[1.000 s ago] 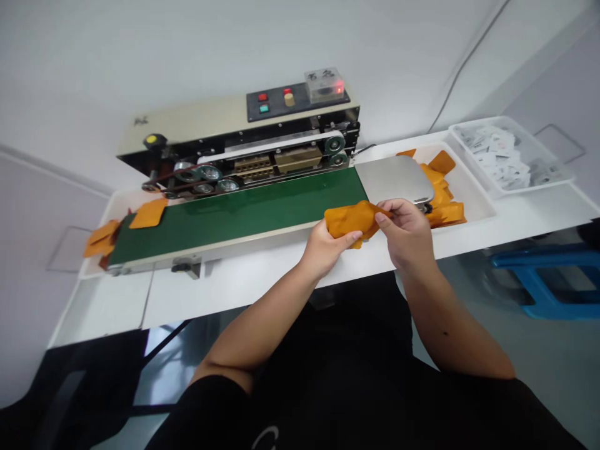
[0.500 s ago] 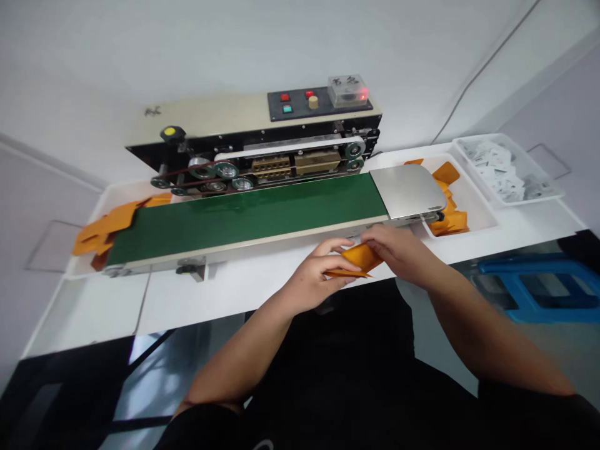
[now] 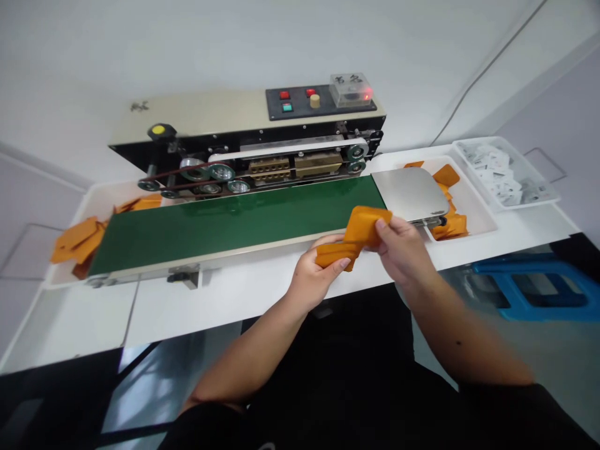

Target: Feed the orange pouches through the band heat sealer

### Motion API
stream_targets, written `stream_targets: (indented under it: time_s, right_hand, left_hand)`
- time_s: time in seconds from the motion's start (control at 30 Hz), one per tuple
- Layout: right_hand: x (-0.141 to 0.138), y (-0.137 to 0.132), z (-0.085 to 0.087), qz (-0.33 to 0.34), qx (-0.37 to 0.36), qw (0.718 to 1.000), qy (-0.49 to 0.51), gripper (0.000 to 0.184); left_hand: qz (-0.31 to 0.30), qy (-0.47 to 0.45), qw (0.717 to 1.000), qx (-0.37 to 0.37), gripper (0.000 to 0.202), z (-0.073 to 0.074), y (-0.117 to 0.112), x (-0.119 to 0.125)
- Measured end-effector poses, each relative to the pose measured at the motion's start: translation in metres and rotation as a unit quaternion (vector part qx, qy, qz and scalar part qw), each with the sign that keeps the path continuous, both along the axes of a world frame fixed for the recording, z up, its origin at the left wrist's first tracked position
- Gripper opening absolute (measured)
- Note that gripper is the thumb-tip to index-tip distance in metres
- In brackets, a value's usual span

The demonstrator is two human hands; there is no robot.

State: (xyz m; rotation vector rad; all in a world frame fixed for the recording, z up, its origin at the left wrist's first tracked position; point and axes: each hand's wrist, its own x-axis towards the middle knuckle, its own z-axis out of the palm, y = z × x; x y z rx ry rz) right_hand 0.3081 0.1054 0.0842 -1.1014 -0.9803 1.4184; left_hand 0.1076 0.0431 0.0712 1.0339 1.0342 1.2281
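Observation:
My left hand is closed on a few small orange pouches, its thumb pressed over the front. Pinched between thumb and fingers of my right hand is another orange pouch, raised upright and overlapping those in the left. Both hands are just in front of the near edge of a green conveyor belt, close to its metal end plate. Whether the pouches contain anything cannot be seen.
Behind the belt stands a band sealing machine with rollers and a control panel. A left bin and a right bin hold orange pouches. Farther right, a clear tray contains white packets. A blue stool is at lower right.
My right hand has lifted one orange pouch up and turned its face into view. My left hand has closed its thumb over the others. The view has shifted slightly.

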Motion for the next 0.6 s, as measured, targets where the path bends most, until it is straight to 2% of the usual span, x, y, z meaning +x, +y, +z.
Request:
stream_targets:
  time_s: [0.1,0.23,0.3,0.4,0.6]
  right_hand:
    - [0.019,0.038,0.017,-0.029,-0.026,0.999,-0.005,0.040]
    - [0.043,0.095,0.042,0.007,-0.084,0.996,-0.015,0.010]
    - [0.048,0.116,0.049,0.008,-0.116,0.993,-0.023,0.010]
    - [0.047,0.133,0.052,0.004,-0.144,0.988,-0.051,0.014]
    - [0.038,0.144,0.049,0.018,-0.175,0.980,-0.088,0.022]
  left_hand:
    - [0.022,0.008,1.000,0.010,0.050,-0.003,-0.002,-0.006]
    - [0.044,0.032,0.998,0.015,0.046,-0.007,-0.010,-0.015]
    - [0.046,0.053,0.997,0.027,0.041,-0.007,-0.014,-0.020]
    - [0.048,0.073,0.995,0.049,0.033,-0.008,-0.019,-0.024]
    - [0.027,0.071,0.995,0.061,0.024,-0.009,-0.023,-0.028]
